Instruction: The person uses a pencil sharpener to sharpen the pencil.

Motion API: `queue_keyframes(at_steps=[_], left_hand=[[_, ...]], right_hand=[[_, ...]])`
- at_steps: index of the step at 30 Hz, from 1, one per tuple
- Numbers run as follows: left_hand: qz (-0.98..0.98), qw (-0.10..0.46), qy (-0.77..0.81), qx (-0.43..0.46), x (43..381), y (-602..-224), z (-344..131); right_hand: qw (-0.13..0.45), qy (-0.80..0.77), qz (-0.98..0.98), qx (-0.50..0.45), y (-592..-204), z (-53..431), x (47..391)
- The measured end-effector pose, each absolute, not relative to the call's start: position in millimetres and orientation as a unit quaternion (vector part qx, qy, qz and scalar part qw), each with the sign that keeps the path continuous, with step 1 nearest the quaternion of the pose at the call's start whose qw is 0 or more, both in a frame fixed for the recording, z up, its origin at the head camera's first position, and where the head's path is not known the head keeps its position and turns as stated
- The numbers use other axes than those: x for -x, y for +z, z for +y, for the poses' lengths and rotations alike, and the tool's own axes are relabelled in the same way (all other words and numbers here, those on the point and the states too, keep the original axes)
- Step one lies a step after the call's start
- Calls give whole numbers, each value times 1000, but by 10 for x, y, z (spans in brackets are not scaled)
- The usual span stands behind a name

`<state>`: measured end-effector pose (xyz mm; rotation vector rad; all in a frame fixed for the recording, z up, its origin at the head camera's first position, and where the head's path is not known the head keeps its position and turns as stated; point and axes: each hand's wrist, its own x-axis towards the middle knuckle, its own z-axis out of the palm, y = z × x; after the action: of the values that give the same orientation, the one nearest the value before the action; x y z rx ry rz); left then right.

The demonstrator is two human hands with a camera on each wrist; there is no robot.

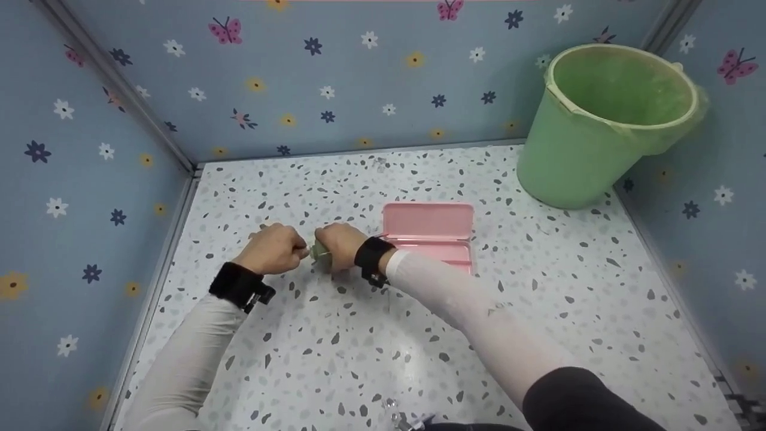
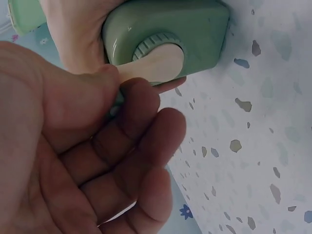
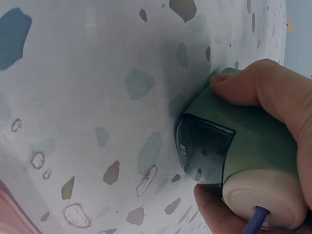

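Hand-crank pencil sharpener (image 2: 207, 36), left of the open pink case (image 1: 428, 220), is mostly hidden overhead by the gripping right hand (image 1: 342, 244); contact with the tabletop (image 1: 299, 359) is unclear. The left hand (image 1: 272, 248) pinches its crank handle (image 2: 163, 63). The purple pencil (image 3: 257, 222) is cut off; a sleeve (image 1: 467, 296) partly covers the case.

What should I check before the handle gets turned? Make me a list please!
1. Right hand grips the green sharpener: ok.
2. Left hand pinches the crank handle: ok.
3. Purple pencil goes into the pale end: ok.
4. Pencil tip is sharp: cannot tell, it's out of sight.
5. Pink case is closed: not ok, its lid is open.
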<state>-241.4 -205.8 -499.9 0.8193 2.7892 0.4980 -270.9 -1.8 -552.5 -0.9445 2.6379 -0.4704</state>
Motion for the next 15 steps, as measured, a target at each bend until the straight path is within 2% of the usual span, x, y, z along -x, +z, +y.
queue_keyframes(at_steps=[3,9,15], left_hand=[[931,112,177,-298,2354,-5055,-2074],[914,192,200,-297,2271,-5280,-2066],[921,206,208,-258,2357,-5444,-2025]], right_hand=[[143,-164,916,336,-5541,-24,2682],[137,-156,921,330,-5542,-42,2668],[134,-157,925,319,-5520,-31,2679]])
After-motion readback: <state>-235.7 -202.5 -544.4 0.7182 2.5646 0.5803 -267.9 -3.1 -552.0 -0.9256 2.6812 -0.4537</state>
